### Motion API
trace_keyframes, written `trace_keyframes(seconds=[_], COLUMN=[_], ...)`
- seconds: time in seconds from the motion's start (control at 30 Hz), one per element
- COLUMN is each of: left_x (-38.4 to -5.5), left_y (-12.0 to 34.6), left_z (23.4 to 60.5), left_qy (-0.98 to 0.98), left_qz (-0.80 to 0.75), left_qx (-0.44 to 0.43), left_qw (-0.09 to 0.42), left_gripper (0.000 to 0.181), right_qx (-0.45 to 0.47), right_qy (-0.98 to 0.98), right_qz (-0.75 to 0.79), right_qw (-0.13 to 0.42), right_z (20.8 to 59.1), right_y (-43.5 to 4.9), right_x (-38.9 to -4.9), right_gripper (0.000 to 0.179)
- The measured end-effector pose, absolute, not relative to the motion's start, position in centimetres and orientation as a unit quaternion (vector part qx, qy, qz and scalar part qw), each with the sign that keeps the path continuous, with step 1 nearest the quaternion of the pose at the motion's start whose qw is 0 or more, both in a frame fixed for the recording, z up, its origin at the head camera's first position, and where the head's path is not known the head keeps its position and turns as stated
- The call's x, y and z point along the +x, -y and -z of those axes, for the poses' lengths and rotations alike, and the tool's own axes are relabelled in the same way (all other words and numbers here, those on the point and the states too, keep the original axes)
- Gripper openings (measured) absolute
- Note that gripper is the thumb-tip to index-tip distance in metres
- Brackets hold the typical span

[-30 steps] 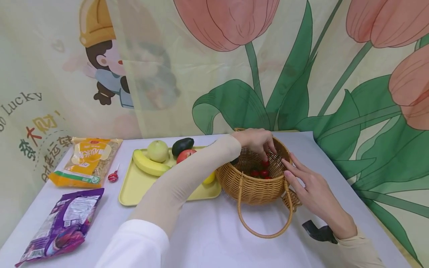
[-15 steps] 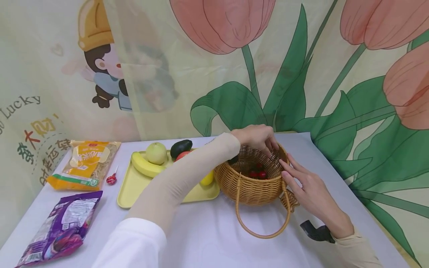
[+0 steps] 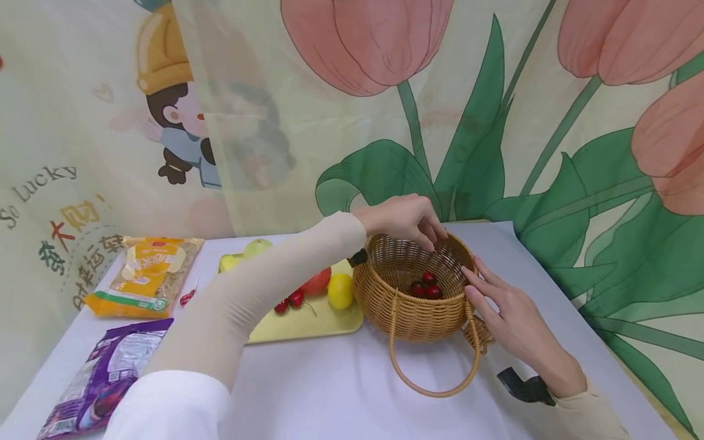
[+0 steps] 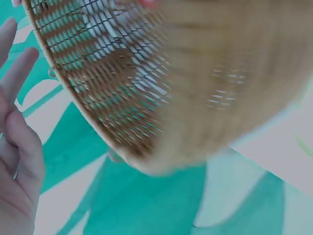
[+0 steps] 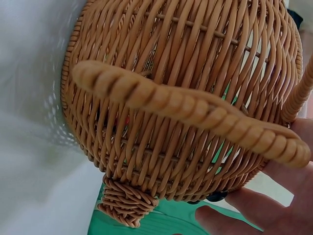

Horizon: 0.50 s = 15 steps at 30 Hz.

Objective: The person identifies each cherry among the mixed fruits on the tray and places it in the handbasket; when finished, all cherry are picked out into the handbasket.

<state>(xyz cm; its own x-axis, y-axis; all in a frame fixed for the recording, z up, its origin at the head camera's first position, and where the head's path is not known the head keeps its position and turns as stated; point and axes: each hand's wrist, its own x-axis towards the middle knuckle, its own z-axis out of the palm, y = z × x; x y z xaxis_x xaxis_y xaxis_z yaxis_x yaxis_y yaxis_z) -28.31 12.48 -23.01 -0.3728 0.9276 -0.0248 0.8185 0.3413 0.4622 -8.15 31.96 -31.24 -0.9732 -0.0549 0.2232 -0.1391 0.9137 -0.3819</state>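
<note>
A handle [image 3: 434,394] points toward the near side of the table [image 3: 319,391]; beyond, the right hand [image 3: 514,318], fingers slightly spread, touches the right side of the basket [image 3: 409,318], mouth up, long axis unclear, near the far edge; cherries [image 3: 433,293] lie inside, below the loosely bent left hand [image 3: 404,218]

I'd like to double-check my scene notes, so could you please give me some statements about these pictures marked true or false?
1. The left hand is over the basket. True.
2. The lemon lies on the tray. True.
3. The right hand holds the lemon. False: it touches the basket.
4. Cherries lie inside the basket. True.
5. The near handle stands upright. False: it hangs down toward the person.
</note>
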Motion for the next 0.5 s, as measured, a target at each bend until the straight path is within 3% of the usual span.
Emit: trace_keyframes(seconds=[0.3,0.5], left_x=[-27.6,-26.8], left_y=[-4.4,2.7], left_z=[22.2,23.7], left_qy=[-0.822,-0.835], left_qz=[-0.234,-0.289], left_qx=[0.506,0.460], left_qw=[0.116,0.095], left_gripper=[0.036,0.036], right_qx=[0.057,0.064], right_qy=[0.972,0.970], right_qz=[-0.198,-0.197], right_qw=[0.117,0.130], right_z=[31.4,31.4], right_y=[-31.8,-31.9], right_x=[-8.1,-8.1], right_gripper=[0.052,0.050])
